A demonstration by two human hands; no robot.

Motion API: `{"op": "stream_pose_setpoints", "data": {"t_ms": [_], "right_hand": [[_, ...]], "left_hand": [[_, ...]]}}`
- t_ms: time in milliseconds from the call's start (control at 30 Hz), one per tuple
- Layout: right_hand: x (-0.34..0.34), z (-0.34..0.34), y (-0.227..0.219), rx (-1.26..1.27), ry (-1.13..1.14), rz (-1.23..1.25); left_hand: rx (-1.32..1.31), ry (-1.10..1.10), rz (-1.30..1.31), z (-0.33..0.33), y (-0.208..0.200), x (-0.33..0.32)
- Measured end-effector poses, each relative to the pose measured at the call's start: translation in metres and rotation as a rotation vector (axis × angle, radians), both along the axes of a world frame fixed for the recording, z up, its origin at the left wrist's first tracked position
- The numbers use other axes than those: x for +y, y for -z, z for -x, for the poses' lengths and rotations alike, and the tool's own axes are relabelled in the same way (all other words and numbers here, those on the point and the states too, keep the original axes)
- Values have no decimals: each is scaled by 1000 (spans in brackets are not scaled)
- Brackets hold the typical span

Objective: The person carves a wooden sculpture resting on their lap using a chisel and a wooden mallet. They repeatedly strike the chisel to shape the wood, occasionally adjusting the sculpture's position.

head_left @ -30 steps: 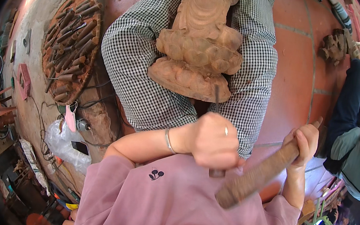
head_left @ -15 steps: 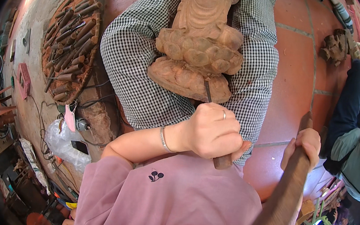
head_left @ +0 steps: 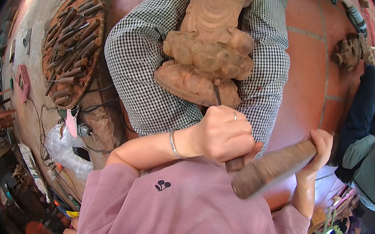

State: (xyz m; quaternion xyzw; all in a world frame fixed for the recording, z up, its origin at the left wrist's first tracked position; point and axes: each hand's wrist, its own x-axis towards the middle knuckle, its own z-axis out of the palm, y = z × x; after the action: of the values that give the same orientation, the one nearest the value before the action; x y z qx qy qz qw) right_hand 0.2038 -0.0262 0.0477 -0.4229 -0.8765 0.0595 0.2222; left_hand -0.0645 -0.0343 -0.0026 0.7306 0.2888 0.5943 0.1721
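A carved wooden statue point(head_left: 208, 54) with a lotus-shaped base lies between my legs, its base toward me. My left hand point(head_left: 224, 135) is closed around the handle of a chisel point(head_left: 218, 94). The chisel's blade tip meets the lower tier of the base, and its wooden handle end sticks out below my fist. In my right hand point(head_left: 320, 150) is a thick wooden mallet point(head_left: 266, 172), gripped by its far end and slightly blurred. The mallet's heavy end is beside the chisel's handle end; whether they touch I cannot tell.
On the left, a round tray point(head_left: 92, 71) holds many wooden-handled chisels. Near it lie a pink mask point(head_left: 71, 123), a plastic bag point(head_left: 61, 149), a phone point(head_left: 81, 153) and cables. At right, another person point(head_left: 367, 119) sits close by, near a carved wood piece point(head_left: 347, 54).
My right hand has swung the mallet up and leftward, bringing its heavy end from beside my torso to the chisel's handle end. My left hand and the chisel have barely moved.
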Motion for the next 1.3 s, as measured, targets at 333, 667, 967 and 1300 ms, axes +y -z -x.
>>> {"op": "stream_pose_setpoints", "data": {"t_ms": [333, 667, 967, 1300], "right_hand": [[0, -2, 27, 322, -110, -180], [4, 7, 49, 772, -175, -200], [2, -3, 42, 501, -68, -175], [-2, -16, 47, 228, -80, -192]], "left_hand": [[-5, 1, -17, -3, 7, -4], [-25, 7, -17, -5, 10, -4], [-25, -26, -24, -5, 15, -5], [-16, 11, -34, 0, 16, -2]]}}
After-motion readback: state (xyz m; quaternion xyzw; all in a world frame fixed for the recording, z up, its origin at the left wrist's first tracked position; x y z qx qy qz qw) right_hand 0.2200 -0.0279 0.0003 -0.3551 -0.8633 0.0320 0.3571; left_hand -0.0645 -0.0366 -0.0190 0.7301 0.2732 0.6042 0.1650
